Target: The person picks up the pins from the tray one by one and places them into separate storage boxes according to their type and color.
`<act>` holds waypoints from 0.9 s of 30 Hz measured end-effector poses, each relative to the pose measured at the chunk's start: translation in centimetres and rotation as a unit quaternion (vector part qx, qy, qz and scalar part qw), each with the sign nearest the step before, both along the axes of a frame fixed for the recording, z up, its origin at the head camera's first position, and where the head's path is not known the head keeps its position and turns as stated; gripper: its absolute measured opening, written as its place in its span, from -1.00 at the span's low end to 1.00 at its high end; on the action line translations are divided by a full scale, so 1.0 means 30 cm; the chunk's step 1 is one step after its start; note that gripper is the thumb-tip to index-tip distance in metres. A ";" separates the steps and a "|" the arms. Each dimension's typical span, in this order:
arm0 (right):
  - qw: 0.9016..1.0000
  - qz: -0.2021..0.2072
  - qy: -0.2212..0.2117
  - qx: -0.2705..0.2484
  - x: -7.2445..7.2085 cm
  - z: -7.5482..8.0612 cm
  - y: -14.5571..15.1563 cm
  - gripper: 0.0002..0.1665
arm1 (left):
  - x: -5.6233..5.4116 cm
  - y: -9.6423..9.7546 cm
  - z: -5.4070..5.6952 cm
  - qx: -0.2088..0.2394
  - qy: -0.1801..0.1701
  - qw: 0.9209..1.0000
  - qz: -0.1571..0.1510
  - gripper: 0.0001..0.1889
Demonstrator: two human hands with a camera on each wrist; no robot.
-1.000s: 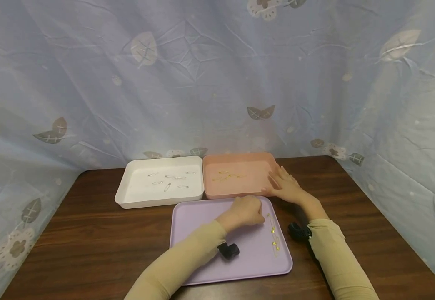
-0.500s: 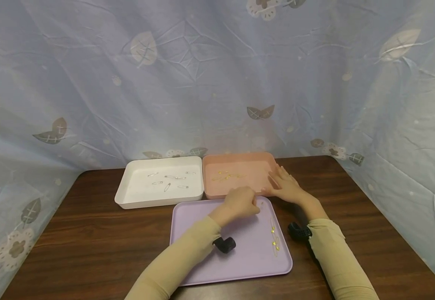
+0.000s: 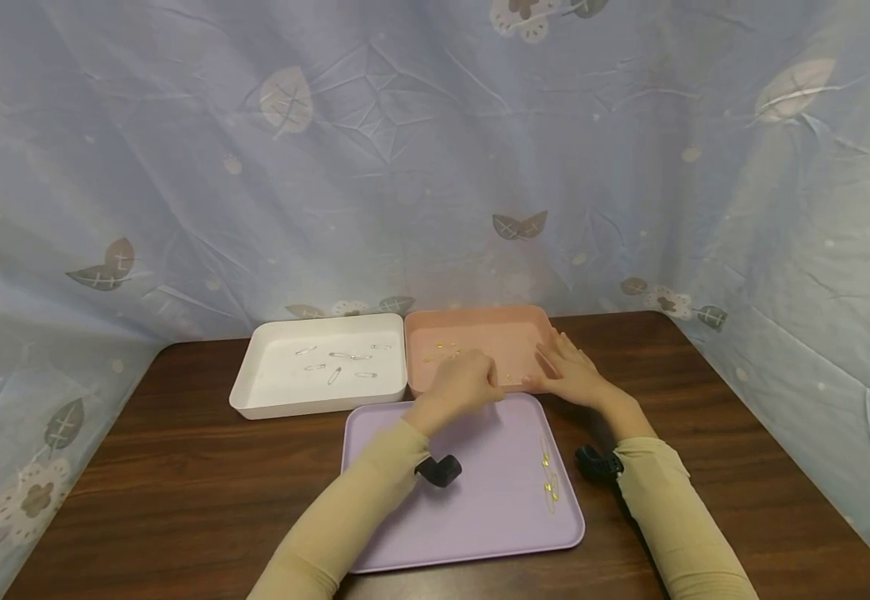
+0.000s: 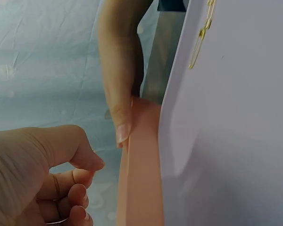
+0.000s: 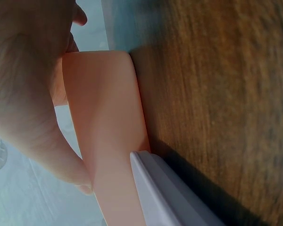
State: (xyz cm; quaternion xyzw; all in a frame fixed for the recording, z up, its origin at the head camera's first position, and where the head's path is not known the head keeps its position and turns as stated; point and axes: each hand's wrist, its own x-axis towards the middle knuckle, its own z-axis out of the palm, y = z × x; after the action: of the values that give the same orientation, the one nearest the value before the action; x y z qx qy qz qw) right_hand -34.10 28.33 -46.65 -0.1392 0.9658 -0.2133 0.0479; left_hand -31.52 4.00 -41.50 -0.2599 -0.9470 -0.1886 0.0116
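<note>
My left hand [image 3: 463, 385] is over the near rim of the pink tray [image 3: 513, 333], thumb and index finger pinched together. A gold safety pin [image 3: 508, 377] shows as a small glint at its fingertips; most of it is hidden. My right hand [image 3: 572, 375] holds the tray's near right corner, with the thumb [image 5: 68, 162] along the near rim and the other fingers around the right side. Several gold safety pins [image 3: 456, 353] lie in the pink tray, partly behind my left hand. More gold safety pins [image 3: 550, 483] lie in a row on the lilac tray [image 3: 480, 525].
A white tray [image 3: 277, 383] with several silver safety pins [image 3: 335, 375] stands left of the pink tray. The lilac tray lies in front, its far edge against the pink one. All rest on a dark wooden table [image 3: 180, 467], with a patterned curtain [image 3: 405, 167] behind.
My left hand has moved up and left from the right side of the lilac tray to the pink tray, carrying the gold safety pin. My right hand stays put.
</note>
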 end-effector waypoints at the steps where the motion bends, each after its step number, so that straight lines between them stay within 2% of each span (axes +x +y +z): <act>1: 1.000 -0.001 0.000 0.000 -0.001 0.000 0.001 0.08 | -0.004 -0.004 0.003 0.002 0.000 1.000 0.001 -0.81; 9: 1.000 -0.004 -0.007 -0.002 0.003 0.007 -0.005 0.07 | -0.051 -0.028 0.023 0.010 0.006 1.000 0.021 -0.92; 15: 1.000 -0.007 -0.012 -0.006 0.006 0.010 -0.006 0.08 | -0.098 -0.046 0.017 0.017 0.005 0.999 0.042 -0.87; 24: 1.000 -0.004 -0.009 -0.006 0.003 0.006 -0.003 0.10 | -0.151 -0.061 0.011 0.012 -0.015 0.998 0.052 -0.84; 27: 1.000 -0.005 -0.010 -0.009 0.006 0.010 -0.004 0.09 | -0.173 -0.063 0.006 0.007 -0.010 0.998 0.055 -0.84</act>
State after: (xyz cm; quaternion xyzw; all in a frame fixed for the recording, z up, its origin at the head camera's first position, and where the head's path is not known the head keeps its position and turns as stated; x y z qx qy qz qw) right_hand -33.92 28.20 -46.35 -0.1329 0.9639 -0.2239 0.0549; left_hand -36.70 2.12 -41.32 -0.2049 -0.9587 -0.1966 0.0138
